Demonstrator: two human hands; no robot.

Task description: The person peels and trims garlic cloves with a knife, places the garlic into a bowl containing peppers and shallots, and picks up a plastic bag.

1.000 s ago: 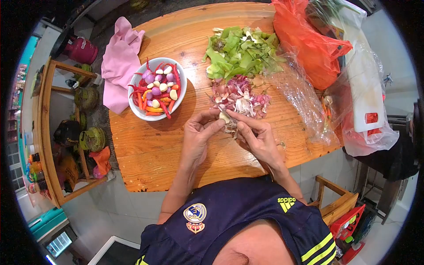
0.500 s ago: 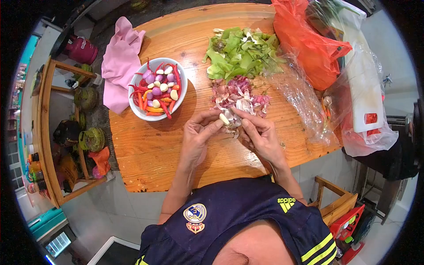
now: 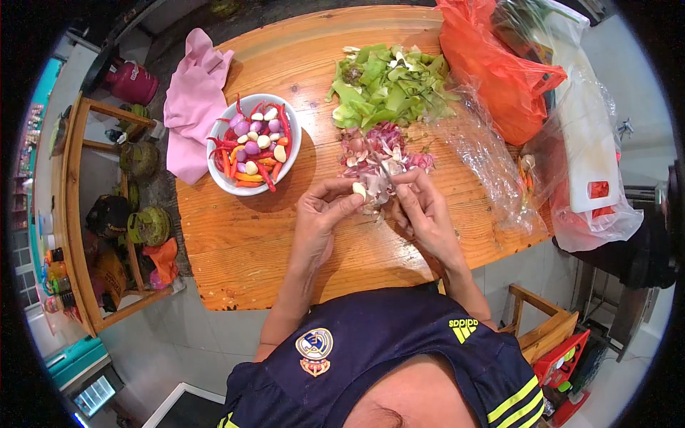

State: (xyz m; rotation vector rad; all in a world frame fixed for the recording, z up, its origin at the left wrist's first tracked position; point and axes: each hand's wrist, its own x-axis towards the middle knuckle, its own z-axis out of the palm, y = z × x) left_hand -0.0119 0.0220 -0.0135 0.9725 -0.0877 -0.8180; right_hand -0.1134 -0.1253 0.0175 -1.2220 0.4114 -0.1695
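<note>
My left hand [image 3: 321, 210] pinches a peeled garlic clove [image 3: 359, 190] between thumb and fingertips. Close on its right, my right hand [image 3: 422, 214] is closed round a small knife [image 3: 386, 171]; only a thin bit of blade shows, the handle being hidden in my fingers. Beneath and beyond both hands lies a heap of garlic and shallot skins [image 3: 378, 153]. A white bowl [image 3: 289, 165] to the left of my left hand holds red and orange chillies, peeled shallots and garlic cloves.
Green peelings [image 3: 389, 82] lie beyond the skins on the wooden table [image 3: 242, 250]. A pink cloth [image 3: 196, 107] is at the left edge. To the right are a red plastic bag [image 3: 492, 78], clear plastic wrap [image 3: 492, 164] and a white cutting board [image 3: 589, 143] in plastic.
My right hand has drawn slightly away from the clove, its fingers more curled, and the blade tip now shows. My left hand keeps the clove, barely shifted.
</note>
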